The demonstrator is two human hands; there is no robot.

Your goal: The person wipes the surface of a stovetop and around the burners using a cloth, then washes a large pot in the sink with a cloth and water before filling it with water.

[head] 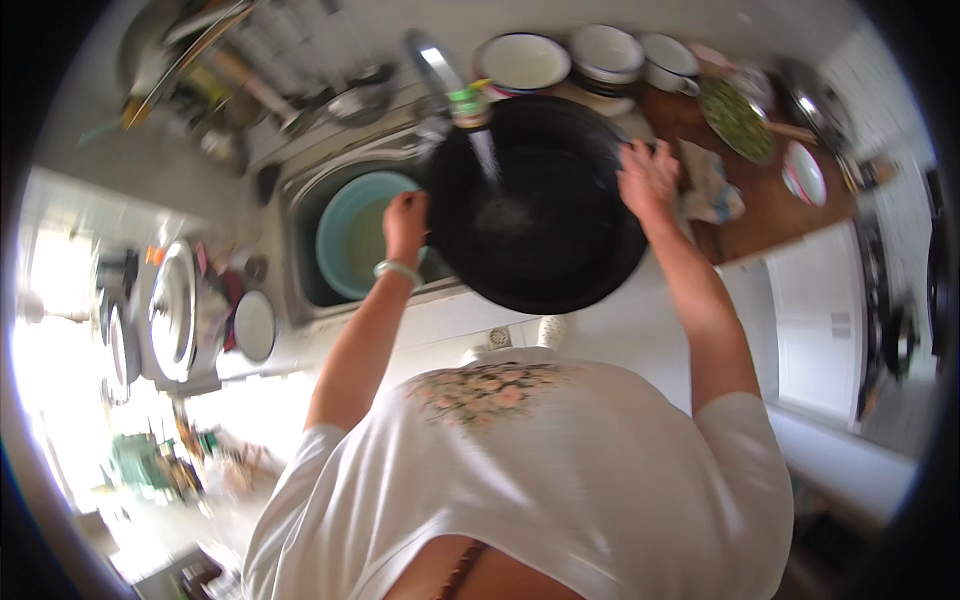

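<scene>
A large black wok [555, 217] is held between my two hands over the right part of the sink. My left hand [406, 223] grips its left edge, fingers closed, with a pale bangle on the wrist. My right hand [648, 177] grips the right edge. From the faucet [439, 71], fitted with a green-banded nozzle, water runs into the wok. Left of the wok, a light-blue plastic basin [330, 240] holding cloudy liquid sits in the sink basin [300, 277].
Behind the wok are an enamel bowl [523, 61] and stacked bowls [607, 51]. A wooden board [787, 225] at right bears a plate of chopped greens [731, 116], a cloth [709, 184] and a small bowl [804, 174]. Utensils hang at the upper left.
</scene>
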